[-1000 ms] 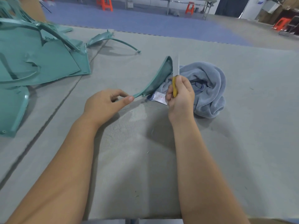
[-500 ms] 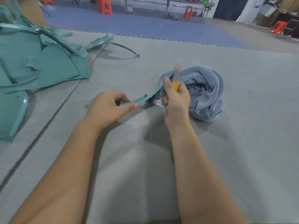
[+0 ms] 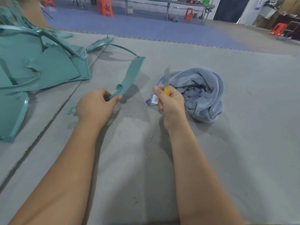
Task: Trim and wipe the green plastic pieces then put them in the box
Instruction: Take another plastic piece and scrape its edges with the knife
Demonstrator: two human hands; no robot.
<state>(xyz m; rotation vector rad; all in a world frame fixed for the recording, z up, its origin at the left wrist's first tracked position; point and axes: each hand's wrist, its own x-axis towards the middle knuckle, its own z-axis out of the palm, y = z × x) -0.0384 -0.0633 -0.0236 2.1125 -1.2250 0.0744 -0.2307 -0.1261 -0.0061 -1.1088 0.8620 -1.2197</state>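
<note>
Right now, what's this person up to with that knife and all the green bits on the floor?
A person is trimming green plastic pieces. The left hand grips one end of a long curved green strip, lifted off the grey mat. The right hand holds a yellow-handled knife with its blade pointing up, apart from the strip. A crumpled blue towel lies beside the right hand, and a pile of green pieces sits to the left. No box is in view.

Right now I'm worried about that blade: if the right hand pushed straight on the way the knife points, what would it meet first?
Probably the blue towel: the right hand holds the knife tip up and away, and the towel lies just beyond. Depth is unclear, so it might pass above it.
</note>
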